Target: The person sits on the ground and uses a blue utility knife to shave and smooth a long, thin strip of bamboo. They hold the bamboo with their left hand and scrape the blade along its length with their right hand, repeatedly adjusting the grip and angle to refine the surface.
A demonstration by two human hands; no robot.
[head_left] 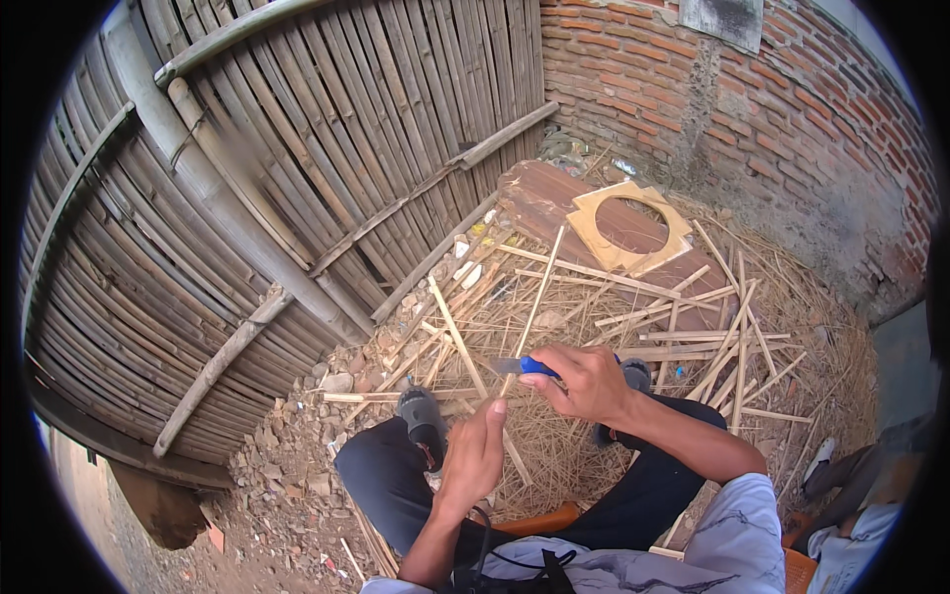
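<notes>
My right hand (586, 382) is wrapped round the blue handle of a knife (539, 367). Its short blade points left and lies across a thin bamboo strip (541, 287). That strip slants up and away from my left hand (473, 450), which grips its near end with the thumb stretched along it. Shavings and fibres (554, 465) cover the ground between my feet, below both hands. Another pale strip (453, 332) lies just beyond my left hand, on the left of the held one.
Loose bamboo strips (740, 346) lie scattered at the right. Farther off, a cardboard piece with a round hole (589, 220) rests on a brown board (529, 193). A bamboo wall (396, 119) stands left, a brick wall (633, 69) behind. Another person (851, 485) is at the right edge.
</notes>
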